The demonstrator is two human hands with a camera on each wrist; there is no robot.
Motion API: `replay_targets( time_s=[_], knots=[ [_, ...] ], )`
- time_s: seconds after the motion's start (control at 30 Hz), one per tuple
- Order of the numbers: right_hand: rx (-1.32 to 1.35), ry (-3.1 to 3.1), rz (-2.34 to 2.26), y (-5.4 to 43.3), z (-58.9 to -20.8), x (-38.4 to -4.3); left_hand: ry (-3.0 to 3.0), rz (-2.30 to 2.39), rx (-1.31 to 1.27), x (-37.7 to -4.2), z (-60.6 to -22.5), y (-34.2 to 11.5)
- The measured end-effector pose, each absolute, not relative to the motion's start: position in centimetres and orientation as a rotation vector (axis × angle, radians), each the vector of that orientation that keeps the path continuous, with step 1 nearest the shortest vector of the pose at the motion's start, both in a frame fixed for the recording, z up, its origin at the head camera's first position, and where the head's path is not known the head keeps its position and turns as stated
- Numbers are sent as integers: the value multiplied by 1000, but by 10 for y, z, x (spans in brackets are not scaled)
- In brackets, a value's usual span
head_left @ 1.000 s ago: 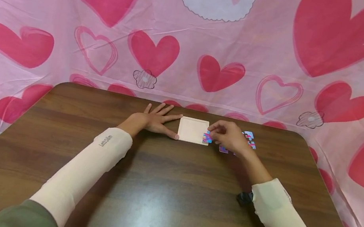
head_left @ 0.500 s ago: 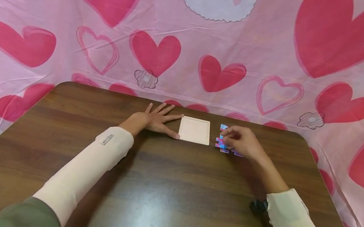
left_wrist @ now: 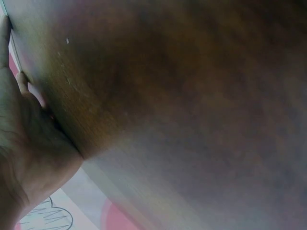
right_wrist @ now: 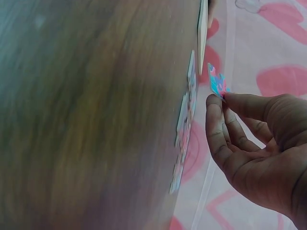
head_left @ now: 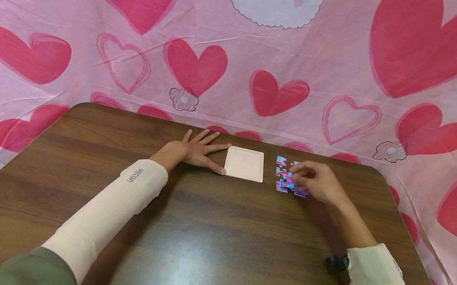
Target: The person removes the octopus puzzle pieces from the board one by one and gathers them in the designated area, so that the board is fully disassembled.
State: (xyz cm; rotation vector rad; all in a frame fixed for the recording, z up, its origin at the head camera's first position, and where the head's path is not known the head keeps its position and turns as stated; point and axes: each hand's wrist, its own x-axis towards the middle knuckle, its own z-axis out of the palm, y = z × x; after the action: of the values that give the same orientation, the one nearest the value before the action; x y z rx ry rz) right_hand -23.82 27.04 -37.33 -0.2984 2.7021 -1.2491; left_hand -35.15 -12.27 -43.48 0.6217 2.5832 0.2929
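My left hand (head_left: pixel 196 151) lies flat on the table with fingers spread, thumb and index fingertip at the left edge of a pale, square puzzle tray (head_left: pixel 245 164). In the left wrist view, that hand (left_wrist: pixel 29 143) fills the left side. My right hand (head_left: pixel 318 181) pinches a blue-and-pink jigsaw piece (right_wrist: pixel 218 82) between thumb and index finger, raised off the tabletop in the right wrist view. Beneath and around it lie several other jigsaw pieces (head_left: pixel 281 161) to the right of the tray, some hidden by the right hand. The tray's recess is bare.
The brown wooden table (head_left: pixel 194 237) has its far edge just behind the tray and pieces. A pink cloth (head_left: pixel 237 38) with printed hearts hangs behind and around it. A dark object (head_left: pixel 336 264) sits at the right wrist below the pale sleeve.
My right hand has drawn back rightward from the tray's lower right corner, carrying the jigsaw piece over the others. The left hand and tray stay put.
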Motion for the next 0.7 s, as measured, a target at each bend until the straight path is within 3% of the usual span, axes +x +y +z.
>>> replay_targets(
  time_s=[0.7],
  knots=[
    [-153,2697,-1168,337,-374,-234,2577,324,613,-348,-433,-124]
  ],
)
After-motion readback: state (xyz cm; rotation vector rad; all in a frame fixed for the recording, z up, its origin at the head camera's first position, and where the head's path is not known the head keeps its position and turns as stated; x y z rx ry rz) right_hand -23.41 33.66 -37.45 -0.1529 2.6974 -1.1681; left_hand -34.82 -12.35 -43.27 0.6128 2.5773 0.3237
